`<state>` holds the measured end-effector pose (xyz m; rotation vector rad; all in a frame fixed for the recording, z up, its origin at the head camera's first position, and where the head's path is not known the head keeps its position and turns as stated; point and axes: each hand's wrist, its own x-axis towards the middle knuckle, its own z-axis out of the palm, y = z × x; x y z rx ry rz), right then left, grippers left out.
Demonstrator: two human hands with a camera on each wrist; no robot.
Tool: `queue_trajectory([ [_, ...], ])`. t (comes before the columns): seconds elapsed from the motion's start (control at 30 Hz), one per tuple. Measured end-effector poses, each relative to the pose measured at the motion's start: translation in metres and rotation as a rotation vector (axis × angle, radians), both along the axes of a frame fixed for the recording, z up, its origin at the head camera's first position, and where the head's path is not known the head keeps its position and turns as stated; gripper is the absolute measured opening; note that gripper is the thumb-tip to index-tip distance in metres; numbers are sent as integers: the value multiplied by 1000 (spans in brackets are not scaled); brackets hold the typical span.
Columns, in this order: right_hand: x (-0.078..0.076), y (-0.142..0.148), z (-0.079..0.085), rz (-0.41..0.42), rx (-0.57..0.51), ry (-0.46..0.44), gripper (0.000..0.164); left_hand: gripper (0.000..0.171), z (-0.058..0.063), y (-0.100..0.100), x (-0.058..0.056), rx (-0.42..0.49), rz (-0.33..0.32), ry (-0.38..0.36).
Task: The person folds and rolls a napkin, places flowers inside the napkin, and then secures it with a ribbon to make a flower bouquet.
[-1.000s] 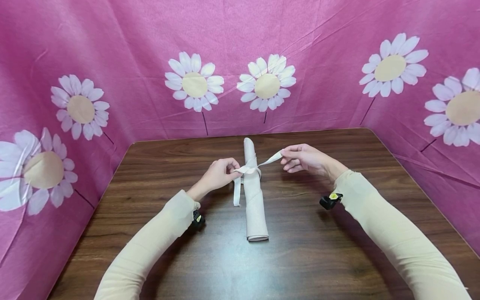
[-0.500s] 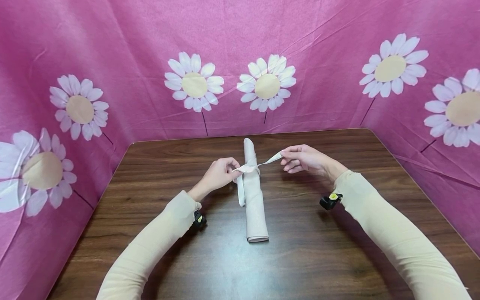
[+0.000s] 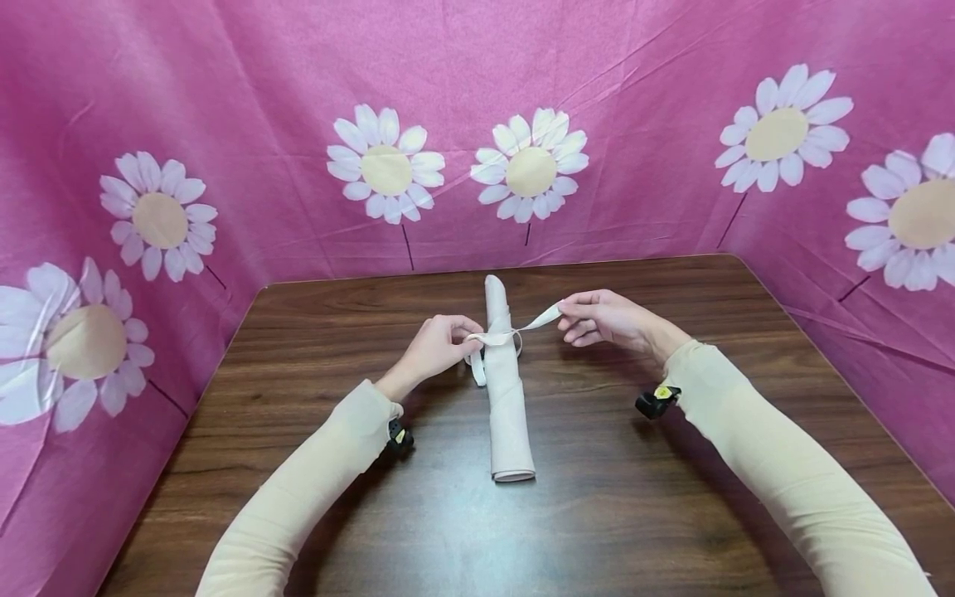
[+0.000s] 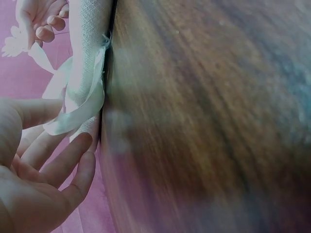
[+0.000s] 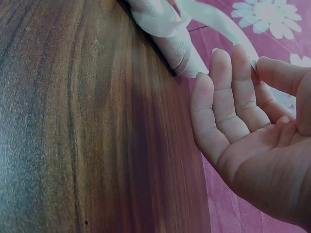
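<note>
A rolled beige cloth [image 3: 511, 423] lies lengthwise on the table, with a pale ribbon [image 3: 543, 317] looped around its upper half. My left hand [image 3: 440, 344] pinches the ribbon just left of the roll. A short ribbon tail hangs below those fingers. To the right of the roll, my right hand [image 3: 608, 317] pinches the other ribbon end between thumb and index finger, its strip slanting up from the roll. In the left wrist view, the ribbon [image 4: 80, 114] curves over the woven roll [image 4: 87, 48]. The right wrist view has the remaining right fingers [image 5: 221, 87] loosely bent.
The dark wood-grain table [image 3: 358, 514] carries the roll near its middle. A pink curtain [image 3: 462, 50] with white daisies surrounds the back and both sides. Small black cameras [image 3: 656, 402] sit at both wrists, over cream sleeves.
The ribbon tail under my left hand has shortened, its lower end rising and shifting slightly right. My left hand has edged right; my right hand has barely moved.
</note>
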<state>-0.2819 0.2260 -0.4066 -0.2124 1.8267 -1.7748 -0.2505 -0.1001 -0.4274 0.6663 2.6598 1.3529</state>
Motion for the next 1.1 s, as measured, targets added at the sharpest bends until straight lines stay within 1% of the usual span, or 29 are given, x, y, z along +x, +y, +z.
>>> queue_trajectory([
  [0.13,0,2,0,5,7,-3,17,30,0,-3,-1,-39,-22,47],
  [0.23,0,4,0,14,10,-12,16,34,2,-6,0,-33,-38,53],
  [0.3,0,5,0,13,12,-15,16,36,4,-8,0,-22,-38,53],
  [0.4,1,8,0,12,14,-11,15,38,8,-11,1,-8,-16,61],
  [0.53,3,12,0,13,26,-6,15,36,13,-14,0,-10,35,108],
  [0.6,4,14,-1,16,36,-8,18,31,14,-16,0,-16,67,141],
  [0.7,4,16,-3,24,46,-12,23,22,14,-18,0,-34,113,210],
  [0.83,5,19,-7,21,56,-20,19,14,13,-21,0,-84,157,334],
  [0.93,5,21,-9,18,58,-24,16,11,13,-21,0,-107,174,402],
  [1.03,5,23,-10,21,63,-17,17,8,15,-19,0,-82,178,432],
  [1.1,4,24,-10,23,63,-11,18,7,16,-18,-2,-49,178,447],
])
